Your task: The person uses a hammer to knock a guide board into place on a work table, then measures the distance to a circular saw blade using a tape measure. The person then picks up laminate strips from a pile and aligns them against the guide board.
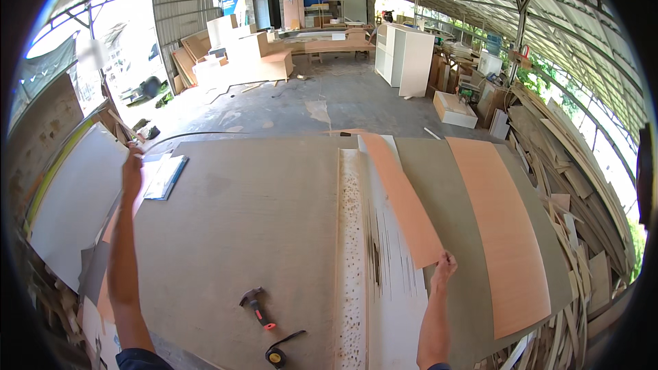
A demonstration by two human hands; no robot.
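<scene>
My right hand [445,268] pinches the near corner of a long, narrow orange-brown veneer strip [404,199]. The strip runs away from me across a white board [397,301] streaked with dark lines, and its far end reaches the worktable's far edge. At the far left of the brown worktable [260,212], my left arm is stretched out. My left hand [132,163] has its fingers curled, near a pinkish sheet and a blue-edged flat item [166,178]; whatever it grips is too small to make out. A second, wider orange-brown veneer sheet [504,233] lies flat on the right.
A claw hammer [256,308] and a tape measure [276,356] lie near the front. A speckled white strip [350,253] runs lengthwise along the table. Scrap wood [576,178] is heaped at the right; a white panel [75,199] leans at the left. Cabinets [404,58] stand beyond.
</scene>
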